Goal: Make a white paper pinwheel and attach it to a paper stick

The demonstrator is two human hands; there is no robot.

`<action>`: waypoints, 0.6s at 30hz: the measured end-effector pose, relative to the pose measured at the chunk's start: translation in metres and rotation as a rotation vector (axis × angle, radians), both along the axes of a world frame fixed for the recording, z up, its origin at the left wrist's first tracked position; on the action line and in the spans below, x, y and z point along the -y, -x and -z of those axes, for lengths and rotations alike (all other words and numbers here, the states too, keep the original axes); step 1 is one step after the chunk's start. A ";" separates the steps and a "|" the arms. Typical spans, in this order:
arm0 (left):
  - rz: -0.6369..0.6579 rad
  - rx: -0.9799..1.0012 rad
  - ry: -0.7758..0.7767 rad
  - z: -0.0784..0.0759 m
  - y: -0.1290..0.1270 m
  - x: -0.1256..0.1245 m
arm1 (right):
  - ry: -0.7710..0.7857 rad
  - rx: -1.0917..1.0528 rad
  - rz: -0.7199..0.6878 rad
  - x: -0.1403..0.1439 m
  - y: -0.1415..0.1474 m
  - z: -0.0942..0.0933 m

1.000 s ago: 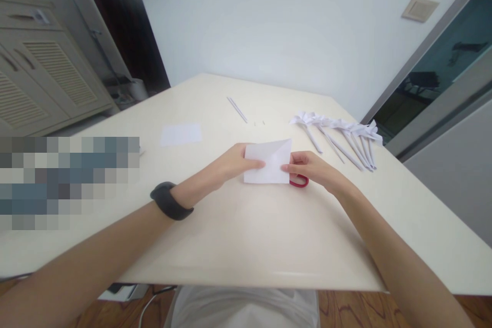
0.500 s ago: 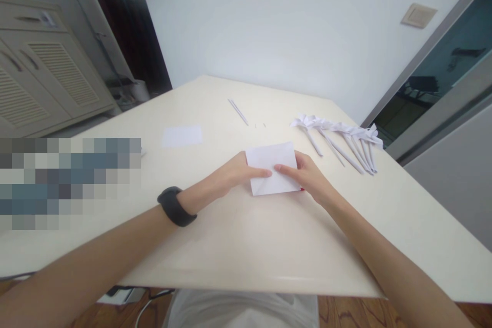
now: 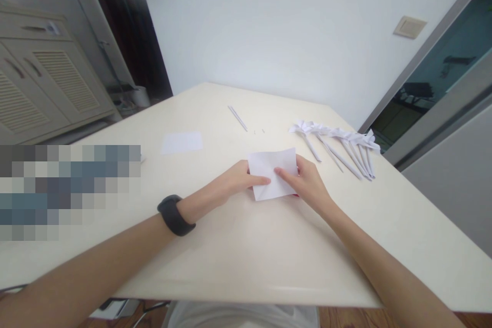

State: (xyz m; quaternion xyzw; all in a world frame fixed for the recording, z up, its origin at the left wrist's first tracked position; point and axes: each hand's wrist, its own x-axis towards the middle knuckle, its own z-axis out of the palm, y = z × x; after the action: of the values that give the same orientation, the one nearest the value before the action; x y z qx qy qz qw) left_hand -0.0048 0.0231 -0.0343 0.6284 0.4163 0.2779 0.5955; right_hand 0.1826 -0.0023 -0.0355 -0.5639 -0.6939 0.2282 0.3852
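A small white sheet of paper [image 3: 273, 163] is held above the table between both my hands, tilted slightly. My left hand [image 3: 246, 178] grips its left side, thumb on top and fingers underneath. My right hand [image 3: 307, 179] grips the right side the same way, its thumb pointing to the middle of the sheet. A bit of something red [image 3: 296, 195] shows under the paper's lower right edge; what it is stays hidden. A diagonal crease shows near the sheet's lower left corner.
On the white table [image 3: 230, 251] lie another flat white sheet [image 3: 182, 142], two thin paper sticks [image 3: 238, 118] and tiny scraps. Several white paper flowers with rolled stems [image 3: 342, 138] lie in a row to the right. A blurred patch covers the left side.
The view has tilted slightly, so everything sits a little lower. The paper has turned slightly in my hands, its right side rising. Both hands keep their hold.
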 end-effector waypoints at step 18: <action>0.081 0.190 0.028 -0.002 0.004 -0.002 | -0.469 0.360 -0.181 0.003 -0.001 0.002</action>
State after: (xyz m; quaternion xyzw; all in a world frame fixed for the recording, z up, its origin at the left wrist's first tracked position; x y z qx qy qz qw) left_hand -0.0085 0.0246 -0.0327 0.6071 0.3359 0.3061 0.6519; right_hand 0.1836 -0.0049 -0.0380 -0.4269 -0.8321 -0.0086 0.3538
